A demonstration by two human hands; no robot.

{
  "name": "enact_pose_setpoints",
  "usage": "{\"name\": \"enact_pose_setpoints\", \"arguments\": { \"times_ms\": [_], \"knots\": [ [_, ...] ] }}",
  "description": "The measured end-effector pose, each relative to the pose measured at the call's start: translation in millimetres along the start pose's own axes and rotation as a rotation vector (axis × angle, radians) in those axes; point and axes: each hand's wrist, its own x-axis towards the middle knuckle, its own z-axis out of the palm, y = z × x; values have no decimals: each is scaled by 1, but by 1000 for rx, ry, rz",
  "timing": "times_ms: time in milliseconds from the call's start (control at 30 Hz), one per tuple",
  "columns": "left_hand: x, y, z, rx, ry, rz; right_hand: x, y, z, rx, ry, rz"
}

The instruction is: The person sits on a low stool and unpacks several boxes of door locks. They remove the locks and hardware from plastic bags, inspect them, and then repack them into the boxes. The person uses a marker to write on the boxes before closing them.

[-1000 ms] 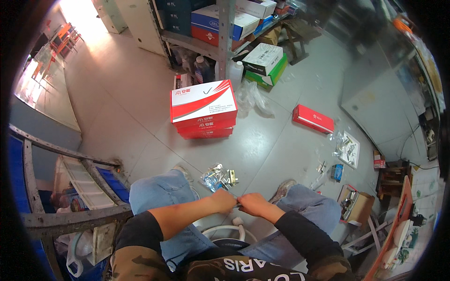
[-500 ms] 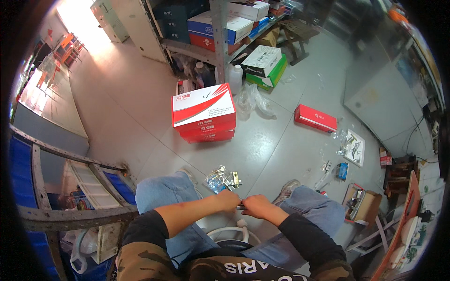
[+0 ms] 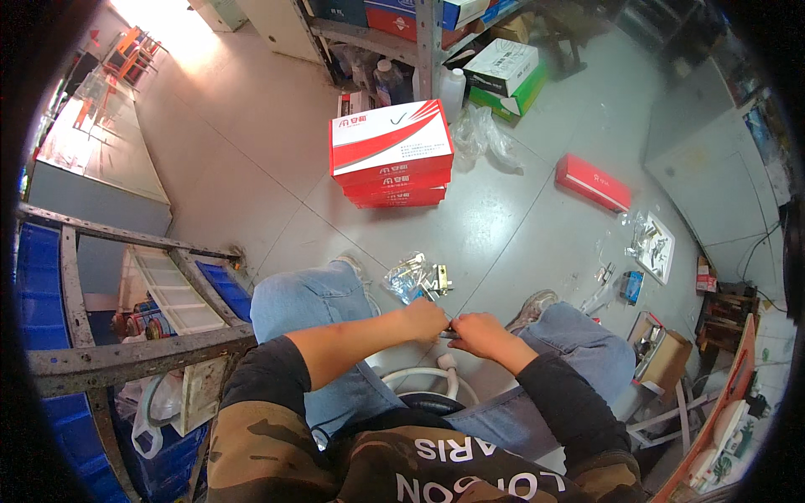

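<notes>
My left hand (image 3: 426,320) and my right hand (image 3: 481,334) meet in front of my lap, fingers closed. Between them shows a small metal part (image 3: 449,333), mostly covered by my fingers, so its kind stays unclear. My right hand pinches it; what my left fingers grip is hidden. Just beyond my hands, on the floor between my feet, lies a clear plastic bag of metal pieces (image 3: 406,279). Against its right side rests a brass-and-silver piece like a lock body (image 3: 443,279).
A stack of red-and-white boxes (image 3: 390,147) stands ahead, before a metal shelf (image 3: 428,50). To the right lie a red box (image 3: 593,183), a white tray of parts (image 3: 658,249), a small blue box (image 3: 632,287) and an open carton (image 3: 662,356). A metal rack (image 3: 142,366) is close on my left.
The whole view has shifted, so floor things appear lower right or higher up. My hands stay together at the small metal part, now slightly farther right in the picture.
</notes>
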Motion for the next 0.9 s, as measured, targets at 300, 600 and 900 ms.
{"name": "enact_pose_setpoints", "arguments": {
  "times_ms": [300,600,900],
  "knots": [
    [2,-2,1,-16,-39,-20,2,0,2,9,-19,9],
    [0,-1,-6,5,-53,-4,2,3,6,-36,43,-2],
    [-2,-2,-7,2,-16,24,3,3,11,-65,61,-4]
  ]
}}
